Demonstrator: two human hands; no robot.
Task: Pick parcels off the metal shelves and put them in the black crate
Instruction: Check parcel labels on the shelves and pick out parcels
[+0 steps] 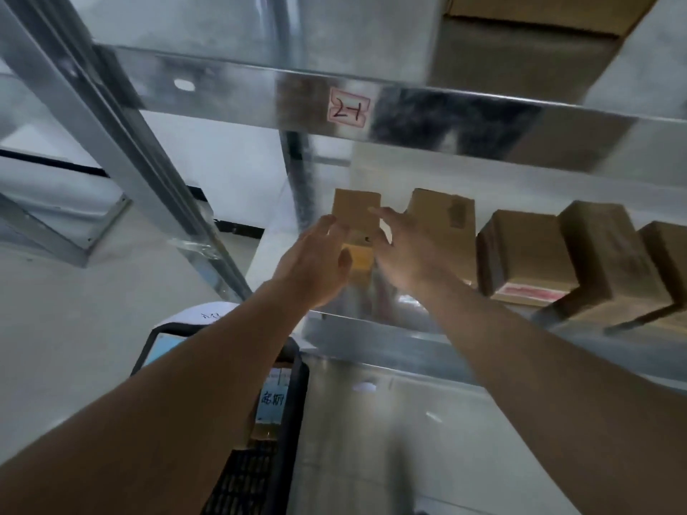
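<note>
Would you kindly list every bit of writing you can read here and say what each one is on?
"21": handwritten on a red-bordered sticker on the shelf beam.
Blue label in the black crate: Chinese characters, too blurred to read.
White sheet behind the crate: scribble, unreadable.
Red-and-white label on a cardboard box: blurred.

Dim, cool, flat light. Motion blur smears the whole view, worst on the boxes right of the label and the carton above it. Glare streaks the shelf edge left of the label. Wide-angle distortion bends the upright far left.
</note>
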